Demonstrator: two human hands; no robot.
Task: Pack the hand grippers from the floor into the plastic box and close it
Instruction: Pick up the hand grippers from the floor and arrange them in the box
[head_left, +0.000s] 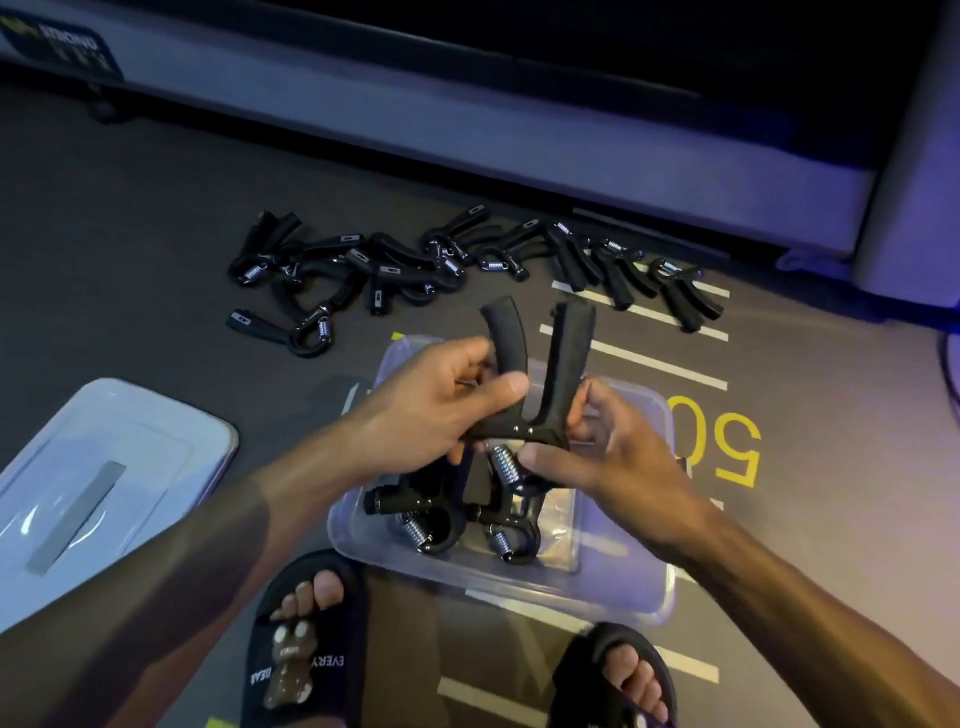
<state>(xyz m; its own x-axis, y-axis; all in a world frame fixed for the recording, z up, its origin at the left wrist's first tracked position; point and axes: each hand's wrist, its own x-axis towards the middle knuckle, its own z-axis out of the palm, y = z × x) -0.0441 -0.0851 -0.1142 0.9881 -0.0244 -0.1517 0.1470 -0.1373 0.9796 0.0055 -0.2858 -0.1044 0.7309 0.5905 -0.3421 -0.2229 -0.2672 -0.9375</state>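
Note:
Both my hands hold one black hand gripper (550, 364) above the clear plastic box (623, 582), its two handles pointing up and away. My left hand (441, 410) grips its left handle near the hinge. My right hand (602, 447) pinches the right side by the spring. A few hand grippers (457, 514) lie inside the box. Several more hand grippers (363, 270) lie scattered in a row on the dark floor beyond the box, reaching to the right (623, 270). The box's lid (109, 483) lies on the floor to the left.
My two feet in black slippers (306, 644) stand just in front of the box. White lines and a yellow "50" (727, 441) mark the floor at right. A pale low platform edge (519, 156) runs behind the grippers.

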